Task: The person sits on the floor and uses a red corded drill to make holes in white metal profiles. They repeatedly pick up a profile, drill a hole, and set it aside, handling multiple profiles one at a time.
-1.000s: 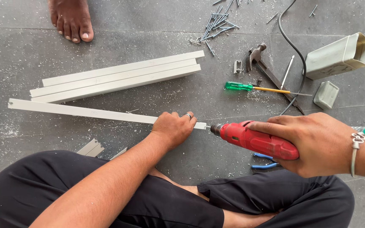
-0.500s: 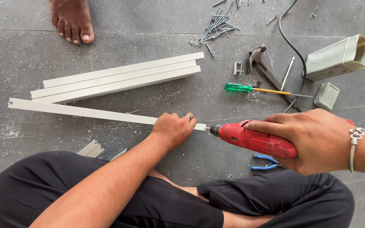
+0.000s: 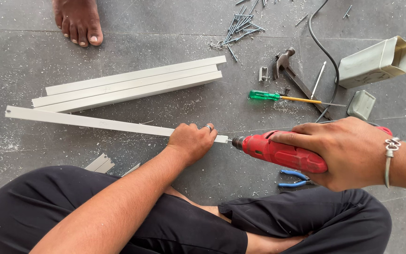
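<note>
We see a grey tiled floor dusted with white shavings, and we sit cross-legged on it in black trousers. Toward the far edge lies a stack of white channel strips, and just nearer us a single long white strip runs across the floor. Our left hand presses down on that strip near its right end, fingers curled over it. Our right hand is wrapped around a red drill, whose tip meets the strip's end. At the far right corner lies a grey box on its side. Beside it rest a hammer, a green-handled screwdriver and a scatter of nails. Blue pliers lie under the drill. Another person's bare foot stands at the far edge.
</note>
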Action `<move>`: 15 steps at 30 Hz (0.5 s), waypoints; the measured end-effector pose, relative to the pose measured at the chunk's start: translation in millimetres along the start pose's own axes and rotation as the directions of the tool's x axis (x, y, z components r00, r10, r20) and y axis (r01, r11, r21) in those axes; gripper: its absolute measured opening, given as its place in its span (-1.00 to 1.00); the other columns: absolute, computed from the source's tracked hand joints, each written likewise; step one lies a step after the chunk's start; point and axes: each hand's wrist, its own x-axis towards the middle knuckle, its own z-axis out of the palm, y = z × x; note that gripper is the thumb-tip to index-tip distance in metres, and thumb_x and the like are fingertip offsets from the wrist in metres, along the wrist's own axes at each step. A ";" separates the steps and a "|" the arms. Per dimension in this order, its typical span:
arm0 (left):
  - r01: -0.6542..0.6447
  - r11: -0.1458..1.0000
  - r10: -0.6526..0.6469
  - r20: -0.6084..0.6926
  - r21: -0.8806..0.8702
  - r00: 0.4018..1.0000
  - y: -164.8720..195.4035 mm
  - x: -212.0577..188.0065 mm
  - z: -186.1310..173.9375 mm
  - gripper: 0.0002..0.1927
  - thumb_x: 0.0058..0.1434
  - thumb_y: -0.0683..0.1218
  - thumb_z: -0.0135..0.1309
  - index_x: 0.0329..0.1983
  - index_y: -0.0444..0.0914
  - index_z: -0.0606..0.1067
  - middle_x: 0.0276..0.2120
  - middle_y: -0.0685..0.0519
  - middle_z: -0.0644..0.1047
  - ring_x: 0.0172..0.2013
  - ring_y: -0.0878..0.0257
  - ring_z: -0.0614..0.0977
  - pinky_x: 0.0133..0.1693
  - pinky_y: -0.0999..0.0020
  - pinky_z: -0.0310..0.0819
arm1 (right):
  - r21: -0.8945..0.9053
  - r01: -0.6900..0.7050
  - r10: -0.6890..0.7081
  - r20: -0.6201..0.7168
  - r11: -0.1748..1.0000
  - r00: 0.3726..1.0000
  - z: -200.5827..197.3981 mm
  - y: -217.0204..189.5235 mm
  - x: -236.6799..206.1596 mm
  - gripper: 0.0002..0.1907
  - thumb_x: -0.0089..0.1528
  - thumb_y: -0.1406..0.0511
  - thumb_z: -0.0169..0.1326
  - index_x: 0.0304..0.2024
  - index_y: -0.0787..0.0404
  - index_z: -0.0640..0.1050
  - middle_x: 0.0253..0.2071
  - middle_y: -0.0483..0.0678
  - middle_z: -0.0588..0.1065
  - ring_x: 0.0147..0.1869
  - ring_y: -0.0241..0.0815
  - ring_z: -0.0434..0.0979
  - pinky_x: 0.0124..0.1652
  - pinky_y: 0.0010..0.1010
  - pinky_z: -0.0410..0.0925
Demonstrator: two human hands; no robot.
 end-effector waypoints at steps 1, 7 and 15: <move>0.000 1.000 0.000 -0.026 -0.003 1.000 0.0 0.4 -0.4 -0.76 0.29 -0.09 0.00 -0.01 -0.23 0.50 -0.26 0.07 0.61 -0.40 0.12 0.72 -0.50 0.20 0.60 | -0.011 -0.004 0.005 0.006 1.000 1.000 -1.4 0.0 0.1 0.01 -0.06 0.11 0.29 0.45 -0.35 0.24 0.27 -0.17 0.46 -0.07 -0.03 0.67 -0.18 -0.22 0.55; -0.003 1.000 0.002 -0.029 -0.011 1.000 -0.4 0.1 -0.6 -0.81 0.28 -0.09 0.01 -0.08 -0.21 0.50 -0.28 0.08 0.61 -0.40 0.10 0.72 -0.50 0.20 0.60 | -0.019 -0.010 0.010 0.007 1.000 1.000 -1.1 -1.6 -1.3 0.01 -0.05 0.07 0.28 0.46 -0.35 0.22 0.28 -0.16 0.45 -0.09 -0.01 0.67 -0.20 -0.22 0.55; -0.003 1.000 0.003 -0.017 0.004 1.000 0.0 -0.3 1.7 -0.83 0.28 -0.10 0.02 -0.09 -0.22 0.50 -0.30 0.09 0.60 -0.40 0.11 0.72 -0.50 0.21 0.60 | -0.051 0.043 -0.045 -0.040 0.998 0.998 2.6 2.3 0.8 0.03 -0.08 0.07 0.29 0.45 -0.34 0.24 0.28 -0.12 0.46 -0.13 0.01 0.67 -0.22 -0.20 0.55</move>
